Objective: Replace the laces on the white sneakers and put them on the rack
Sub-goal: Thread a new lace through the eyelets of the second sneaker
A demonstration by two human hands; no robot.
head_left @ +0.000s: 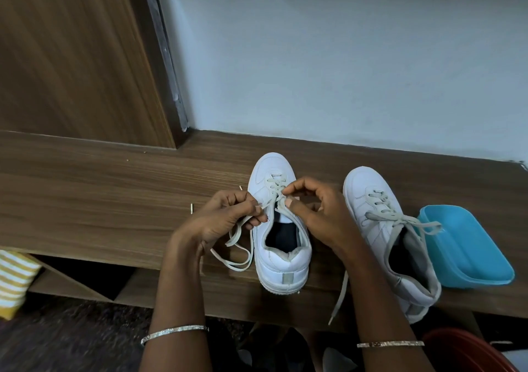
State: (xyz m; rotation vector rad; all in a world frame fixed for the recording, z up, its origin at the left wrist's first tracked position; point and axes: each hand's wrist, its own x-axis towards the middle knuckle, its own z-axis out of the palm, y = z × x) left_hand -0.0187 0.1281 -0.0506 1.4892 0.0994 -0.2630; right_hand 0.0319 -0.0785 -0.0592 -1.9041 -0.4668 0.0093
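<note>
While left hand [225,217] fingers pinch loose lace [234,236] end at lower centre, right hand [314,214] fingers pinch lace at upper eyelets of centre sneaker [281,257]. Second sneaker [368,197] stands just right, beside blue tray [471,254]; both on worktop [114,200].

Long brown bench [114,200]: wood-grain finish, matt and smooth, with fine straight streaks. Tall brown wood-grain panel [71,57] behind it has the same matt look. Pale bluish wall [343,57]: painted, matt. White low-top sneaker in the middle [281,263]: smooth leather-like upper with a faint sheen; soft, fuzzy cloth at the heel collar. White low-top sneaker at right [368,197]: same smooth upper, grey cloth lining. Flat grey-white laces [238,263]: woven cloth, matt, limp. Blue rounded tub [468,246]: smooth plastic, soft gloss. Thin silver-coloured bangle [174,333]: metal, glittering. Thin gold-toned bangle [390,344]: metal, shiny. Yellow-and-white striped cloth [14,280]: matt. Dark floor covering [71,337]: rough-looking, blurred.
</note>
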